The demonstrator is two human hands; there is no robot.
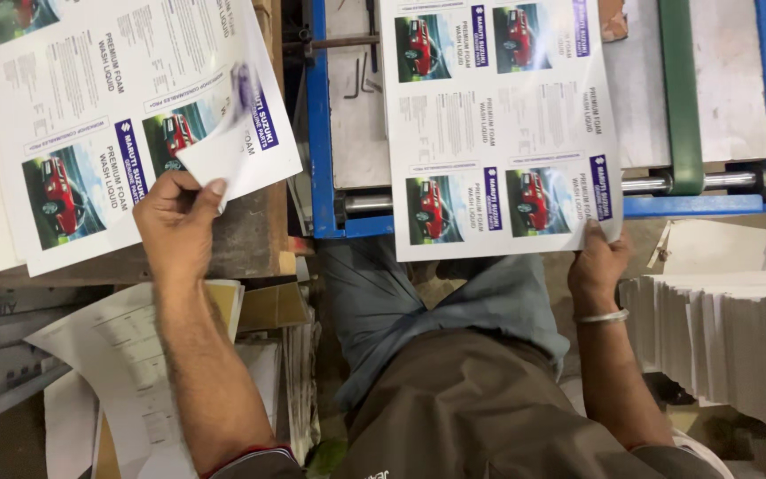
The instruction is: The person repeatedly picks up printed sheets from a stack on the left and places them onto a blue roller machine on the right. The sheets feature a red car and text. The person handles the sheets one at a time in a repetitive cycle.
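Left hand (179, 217): fingers pinching the curled corner of the top sheet (223, 146), thumb on top, corner lifted off the stack (90, 115) of printed sheets under it. From my end I see that stack lying on a worn wooden worktop (250, 239), left of frame. Right hand (597, 266): fingers closed on the bottom right corner of a second sheet (498, 133), thumb on the printed face, other fingers hidden behind the paper; metal bangle (603, 317) on that wrist. This sheet is flat and spread over the blue-framed machine bed (321, 160), its lower edge hanging past the frame toward the person. Both sheets carry the same print: car photos with purple strips and text blocks, several labels per sheet. Machine has a grey plate (729, 80), a green band (680, 89) across it and a steel roller (711, 180) along the near edge. Right of the arm, a thick pile of white paper (729, 337), edges fanned. Lower left, loose papers (126, 355) and cardboard (11, 435), well apart from either hand. Person's lap fills the bottom centre, blue cloth (454, 302) over brown.
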